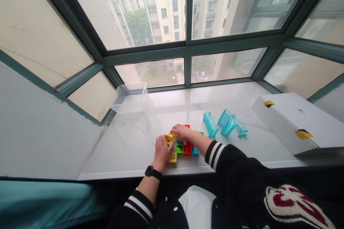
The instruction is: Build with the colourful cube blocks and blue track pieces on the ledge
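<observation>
My left hand point(161, 147) is curled around the side of a yellow toy block point(170, 138) with an open, hollow form. From the other side my right hand point(180, 132) pinches at the top of this block, its fingertips partly hidden. Another yellow block point(172, 157) lies just below my left hand. Right of the hands, a green block point(179, 149), a red block point(187, 150) and a blue block point(195, 151) sit side by side. More coloured blocks lie partly covered by my right hand and forearm.
Clear turquoise track pieces point(210, 125) and curved ones point(227, 123) lie to the right. A clear plastic bin point(131, 98) stands at the back left by the window. On the far right rests a white box point(298, 120). The white sill point(129, 157) has a front edge near me.
</observation>
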A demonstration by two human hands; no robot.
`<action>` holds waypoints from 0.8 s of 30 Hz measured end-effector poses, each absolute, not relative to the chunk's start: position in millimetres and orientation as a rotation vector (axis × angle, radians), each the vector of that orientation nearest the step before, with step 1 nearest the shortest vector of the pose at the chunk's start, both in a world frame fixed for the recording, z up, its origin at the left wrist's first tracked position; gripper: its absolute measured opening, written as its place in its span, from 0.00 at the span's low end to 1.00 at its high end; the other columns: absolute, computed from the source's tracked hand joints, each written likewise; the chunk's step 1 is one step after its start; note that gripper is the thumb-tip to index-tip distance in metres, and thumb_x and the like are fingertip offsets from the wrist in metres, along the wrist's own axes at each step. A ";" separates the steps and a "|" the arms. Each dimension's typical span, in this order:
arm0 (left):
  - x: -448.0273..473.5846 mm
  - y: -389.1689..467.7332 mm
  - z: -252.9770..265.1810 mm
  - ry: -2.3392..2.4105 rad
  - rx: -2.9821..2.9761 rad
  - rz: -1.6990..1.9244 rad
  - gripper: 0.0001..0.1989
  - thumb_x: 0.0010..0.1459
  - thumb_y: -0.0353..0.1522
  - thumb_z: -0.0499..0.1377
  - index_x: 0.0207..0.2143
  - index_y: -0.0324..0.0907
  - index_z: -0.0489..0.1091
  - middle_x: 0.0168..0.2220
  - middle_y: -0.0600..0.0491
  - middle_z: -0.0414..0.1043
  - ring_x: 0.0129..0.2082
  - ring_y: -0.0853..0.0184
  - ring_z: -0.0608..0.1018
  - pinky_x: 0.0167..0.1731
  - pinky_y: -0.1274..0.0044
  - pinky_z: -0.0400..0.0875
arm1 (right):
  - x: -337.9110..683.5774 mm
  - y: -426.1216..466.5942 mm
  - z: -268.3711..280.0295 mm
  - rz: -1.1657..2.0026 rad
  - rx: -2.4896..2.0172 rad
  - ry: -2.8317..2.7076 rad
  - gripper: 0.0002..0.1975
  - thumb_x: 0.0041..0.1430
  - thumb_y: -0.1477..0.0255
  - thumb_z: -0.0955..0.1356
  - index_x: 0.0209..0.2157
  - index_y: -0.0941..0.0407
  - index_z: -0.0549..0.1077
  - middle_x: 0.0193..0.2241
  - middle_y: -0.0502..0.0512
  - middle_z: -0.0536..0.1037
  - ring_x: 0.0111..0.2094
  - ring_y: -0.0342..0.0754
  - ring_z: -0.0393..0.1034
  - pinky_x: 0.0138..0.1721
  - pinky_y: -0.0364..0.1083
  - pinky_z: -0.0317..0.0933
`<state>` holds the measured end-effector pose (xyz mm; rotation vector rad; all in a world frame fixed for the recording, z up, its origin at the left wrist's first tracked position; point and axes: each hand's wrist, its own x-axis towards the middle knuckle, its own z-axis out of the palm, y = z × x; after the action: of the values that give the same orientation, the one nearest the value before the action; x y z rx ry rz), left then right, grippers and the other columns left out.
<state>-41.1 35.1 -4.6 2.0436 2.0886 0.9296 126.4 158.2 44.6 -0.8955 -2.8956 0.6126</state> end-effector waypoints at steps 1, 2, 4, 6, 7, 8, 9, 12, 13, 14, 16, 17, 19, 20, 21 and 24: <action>-41.9 35.0 -5.6 2.068 2.032 0.966 0.11 0.69 0.40 0.57 0.48 0.45 0.66 0.43 0.46 0.71 0.48 0.52 0.74 0.50 0.59 0.73 | 126.7 157.9 45.5 0.649 -0.897 -2.873 0.25 0.48 0.82 0.73 0.49 0.53 0.79 0.53 0.61 0.81 0.57 0.60 0.72 0.58 0.53 0.65; -42.6 35.0 -6.4 2.047 2.020 0.994 0.13 0.70 0.42 0.56 0.50 0.45 0.66 0.44 0.46 0.71 0.47 0.52 0.74 0.50 0.59 0.74 | 127.5 157.2 46.6 0.685 -0.900 -2.856 0.24 0.49 0.81 0.73 0.49 0.53 0.79 0.52 0.61 0.81 0.57 0.60 0.73 0.57 0.52 0.66; -43.8 35.3 -6.8 2.008 2.000 1.029 0.18 0.72 0.45 0.54 0.55 0.44 0.65 0.46 0.44 0.72 0.48 0.52 0.75 0.51 0.58 0.74 | 132.1 154.3 48.7 0.749 -0.916 -2.792 0.24 0.51 0.80 0.73 0.51 0.54 0.78 0.53 0.61 0.80 0.56 0.57 0.74 0.55 0.50 0.68; -44.1 35.3 -4.7 1.963 2.001 1.033 0.23 0.72 0.47 0.53 0.61 0.44 0.63 0.52 0.43 0.72 0.53 0.52 0.75 0.55 0.58 0.72 | 143.9 148.3 49.3 0.756 -0.954 -2.639 0.26 0.55 0.79 0.72 0.56 0.54 0.76 0.56 0.61 0.79 0.57 0.55 0.73 0.57 0.50 0.67; -43.9 35.0 -2.7 1.935 2.012 1.016 0.24 0.72 0.47 0.53 0.63 0.44 0.62 0.54 0.42 0.72 0.55 0.52 0.74 0.57 0.58 0.71 | 153.1 143.8 48.7 0.738 -0.983 -2.526 0.26 0.57 0.80 0.70 0.58 0.54 0.75 0.57 0.60 0.78 0.58 0.54 0.72 0.59 0.51 0.66; -43.4 34.6 -0.2 1.906 2.027 0.988 0.26 0.73 0.47 0.52 0.66 0.45 0.61 0.55 0.43 0.72 0.56 0.53 0.74 0.59 0.59 0.70 | 164.2 138.3 47.2 0.696 -1.023 -2.406 0.25 0.58 0.80 0.69 0.58 0.54 0.75 0.56 0.60 0.78 0.59 0.54 0.71 0.62 0.52 0.64; -42.8 34.0 2.7 1.881 2.042 0.950 0.26 0.73 0.46 0.52 0.68 0.46 0.60 0.56 0.43 0.73 0.57 0.53 0.74 0.59 0.60 0.70 | 176.7 131.9 44.9 0.637 -1.063 -2.311 0.22 0.60 0.80 0.68 0.56 0.54 0.76 0.54 0.60 0.79 0.58 0.54 0.71 0.62 0.53 0.64; -40.2 32.3 10.8 1.842 2.072 0.845 0.27 0.75 0.44 0.49 0.71 0.49 0.60 0.52 0.45 0.74 0.54 0.56 0.75 0.58 0.62 0.71 | 215.5 108.8 32.4 0.466 -1.227 -2.128 0.17 0.67 0.74 0.66 0.55 0.53 0.77 0.52 0.60 0.80 0.57 0.57 0.71 0.63 0.58 0.63; -39.5 32.2 12.4 1.834 2.080 0.831 0.26 0.75 0.44 0.49 0.71 0.49 0.61 0.52 0.45 0.74 0.53 0.56 0.75 0.58 0.63 0.71 | 226.3 100.7 26.6 0.430 -1.290 -2.103 0.17 0.68 0.71 0.66 0.56 0.52 0.77 0.53 0.61 0.79 0.57 0.58 0.70 0.63 0.58 0.63; -39.0 32.4 13.3 1.825 2.089 0.828 0.26 0.75 0.43 0.49 0.71 0.50 0.62 0.51 0.45 0.73 0.53 0.57 0.75 0.58 0.63 0.71 | 235.1 93.0 20.1 0.405 -1.347 -2.091 0.18 0.69 0.68 0.66 0.57 0.52 0.77 0.55 0.62 0.78 0.58 0.58 0.70 0.63 0.59 0.63; -39.0 33.3 13.2 1.806 2.106 0.841 0.25 0.74 0.42 0.50 0.70 0.51 0.65 0.51 0.45 0.72 0.54 0.57 0.75 0.58 0.64 0.71 | 245.7 79.8 6.1 0.388 -1.439 -2.099 0.20 0.71 0.63 0.65 0.60 0.52 0.75 0.57 0.62 0.76 0.60 0.59 0.69 0.64 0.60 0.62; -39.4 33.9 12.5 1.795 2.113 0.847 0.25 0.74 0.42 0.50 0.69 0.51 0.66 0.52 0.46 0.72 0.55 0.57 0.74 0.59 0.64 0.71 | 247.6 74.6 -0.6 0.390 -1.466 -2.103 0.21 0.71 0.61 0.65 0.61 0.52 0.75 0.58 0.62 0.76 0.61 0.60 0.68 0.64 0.61 0.62; -40.6 34.4 11.1 1.768 2.118 0.866 0.24 0.73 0.42 0.51 0.68 0.52 0.68 0.54 0.46 0.71 0.56 0.57 0.74 0.60 0.63 0.71 | 246.3 67.2 -12.2 0.400 -1.477 -2.103 0.22 0.72 0.59 0.64 0.62 0.51 0.75 0.61 0.63 0.74 0.64 0.61 0.65 0.67 0.62 0.59; -41.3 34.3 10.8 1.754 2.107 0.885 0.23 0.73 0.43 0.51 0.66 0.51 0.70 0.55 0.46 0.71 0.57 0.57 0.74 0.61 0.63 0.70 | 243.8 64.8 -16.5 0.407 -1.467 -2.099 0.23 0.73 0.58 0.63 0.62 0.51 0.75 0.62 0.63 0.73 0.66 0.62 0.62 0.68 0.63 0.58; -41.8 34.0 10.8 1.742 2.085 0.909 0.22 0.73 0.43 0.50 0.63 0.50 0.73 0.56 0.46 0.71 0.57 0.57 0.74 0.61 0.63 0.70 | 240.8 63.1 -19.8 0.412 -1.454 -2.091 0.23 0.74 0.58 0.63 0.63 0.51 0.74 0.63 0.63 0.72 0.68 0.62 0.60 0.69 0.63 0.56; -42.6 32.8 12.8 1.724 1.979 0.999 0.20 0.74 0.43 0.48 0.52 0.47 0.76 0.55 0.47 0.72 0.56 0.59 0.75 0.61 0.65 0.71 | 230.8 60.0 -23.7 0.427 -1.427 -2.076 0.25 0.74 0.58 0.61 0.64 0.53 0.72 0.65 0.64 0.70 0.71 0.63 0.55 0.71 0.64 0.54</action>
<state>-42.6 32.8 12.8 1.9789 1.7243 0.9989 230.8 60.0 -23.7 -1.4267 -2.0764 0.4269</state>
